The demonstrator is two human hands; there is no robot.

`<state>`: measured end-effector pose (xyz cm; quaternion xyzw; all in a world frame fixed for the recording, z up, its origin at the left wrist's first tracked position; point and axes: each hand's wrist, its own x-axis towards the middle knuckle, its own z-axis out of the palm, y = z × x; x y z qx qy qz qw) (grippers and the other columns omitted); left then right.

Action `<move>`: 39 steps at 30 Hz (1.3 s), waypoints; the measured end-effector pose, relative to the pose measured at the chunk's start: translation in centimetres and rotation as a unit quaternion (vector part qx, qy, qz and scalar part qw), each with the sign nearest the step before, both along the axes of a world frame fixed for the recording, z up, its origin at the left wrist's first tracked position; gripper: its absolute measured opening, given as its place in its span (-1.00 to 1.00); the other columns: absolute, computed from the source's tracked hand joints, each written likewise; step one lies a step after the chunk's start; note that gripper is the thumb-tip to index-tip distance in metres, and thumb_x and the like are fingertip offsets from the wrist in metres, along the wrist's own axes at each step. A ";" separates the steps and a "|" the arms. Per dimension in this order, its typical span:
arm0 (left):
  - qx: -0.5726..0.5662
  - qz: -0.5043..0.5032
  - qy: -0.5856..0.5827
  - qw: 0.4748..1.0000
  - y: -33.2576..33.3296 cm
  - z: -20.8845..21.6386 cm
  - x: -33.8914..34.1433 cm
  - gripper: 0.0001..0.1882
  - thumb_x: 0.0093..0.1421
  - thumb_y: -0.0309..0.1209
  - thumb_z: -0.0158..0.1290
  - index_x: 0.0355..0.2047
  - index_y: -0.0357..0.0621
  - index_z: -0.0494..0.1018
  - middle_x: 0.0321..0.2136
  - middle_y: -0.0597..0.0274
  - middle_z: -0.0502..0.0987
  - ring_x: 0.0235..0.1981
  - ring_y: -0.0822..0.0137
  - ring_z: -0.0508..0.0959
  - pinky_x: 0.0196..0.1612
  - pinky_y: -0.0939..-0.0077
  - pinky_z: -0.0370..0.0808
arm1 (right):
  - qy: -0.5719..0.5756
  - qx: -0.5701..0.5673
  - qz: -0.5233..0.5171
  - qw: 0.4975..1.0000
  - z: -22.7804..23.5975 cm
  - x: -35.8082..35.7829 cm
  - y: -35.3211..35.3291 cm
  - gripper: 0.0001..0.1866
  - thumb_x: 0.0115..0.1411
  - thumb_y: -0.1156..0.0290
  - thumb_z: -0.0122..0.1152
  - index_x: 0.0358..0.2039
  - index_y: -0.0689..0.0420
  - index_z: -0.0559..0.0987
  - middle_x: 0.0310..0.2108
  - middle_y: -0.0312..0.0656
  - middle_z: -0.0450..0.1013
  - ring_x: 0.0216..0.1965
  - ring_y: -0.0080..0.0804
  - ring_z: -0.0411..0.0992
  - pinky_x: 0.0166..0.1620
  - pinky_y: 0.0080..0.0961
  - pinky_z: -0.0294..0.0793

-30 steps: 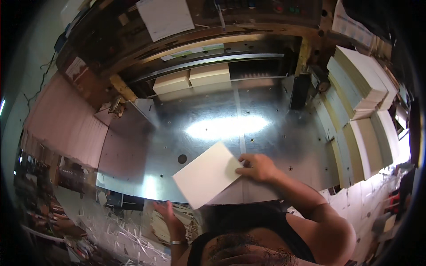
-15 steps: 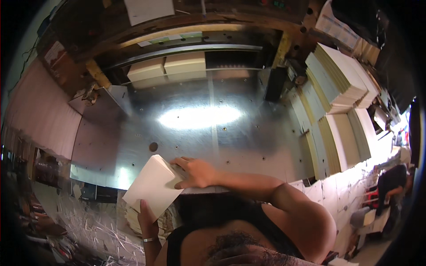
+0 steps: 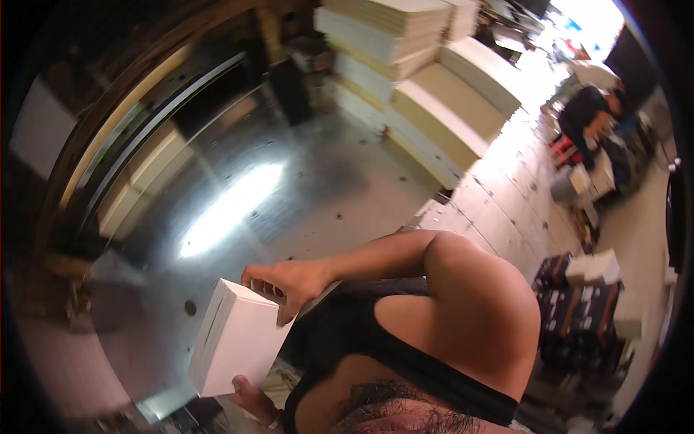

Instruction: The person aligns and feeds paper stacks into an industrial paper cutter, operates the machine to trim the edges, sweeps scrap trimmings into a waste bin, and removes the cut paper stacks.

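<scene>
A thick white stack of paper sheets is held upright at the near edge of the shiny metal table. My right hand grips its top right corner, with the arm bent across my chest. Below, my left hand supports the stack's bottom edge; only its fingers show.
Tall piles of white and cream paper stand at the table's right. Two more stacks lie under the machine's blade bar at the back. A person works among boxes at the far right. Dark boxes with white packs stand on the floor.
The white stack has come off the table toward my left side and now stands upright between both hands. The view has swung left and tilted.
</scene>
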<state>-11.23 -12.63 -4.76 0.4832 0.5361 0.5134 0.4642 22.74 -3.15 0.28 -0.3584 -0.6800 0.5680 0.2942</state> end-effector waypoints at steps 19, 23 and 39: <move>-0.005 -0.222 0.020 0.975 13.3 -1.8 5.1 -0.01 0.09 -0.22 0.40 0.39 -0.32 0.10 0.29 -0.10 0.26 0.35 -0.04 0.27 0.39 -0.04 0.19 | -0.049 0.248 -0.215 0.943 -2.5 7.2 -4.7 -0.33 -0.06 0.47 0.46 0.08 0.18 0.37 -0.13 -0.04 0.42 -0.07 -0.02 0.47 -0.03 -0.24 0.49; -0.003 -0.209 0.045 0.977 13.1 -1.0 4.8 0.00 0.09 -0.24 0.38 0.41 -0.28 0.06 0.33 -0.09 0.21 0.38 -0.04 0.22 0.41 -0.07 0.15 | -0.032 0.266 -0.207 0.941 -4.0 6.8 -4.0 -0.39 -0.03 0.44 0.46 0.03 0.18 0.37 -0.15 -0.02 0.40 -0.08 0.04 0.45 -0.06 -0.20 0.48; 0.222 -0.265 0.689 0.637 8.9 10.7 11.6 -0.03 0.23 -0.02 0.09 0.52 -0.18 -0.03 0.51 -0.01 0.01 0.54 -0.05 -0.04 0.49 -0.29 -0.28 | -0.027 0.267 -0.208 0.941 -5.0 6.5 -3.7 -0.28 -0.15 0.36 0.55 0.01 0.16 0.35 -0.16 0.01 0.42 -0.10 0.07 0.46 -0.10 -0.17 0.47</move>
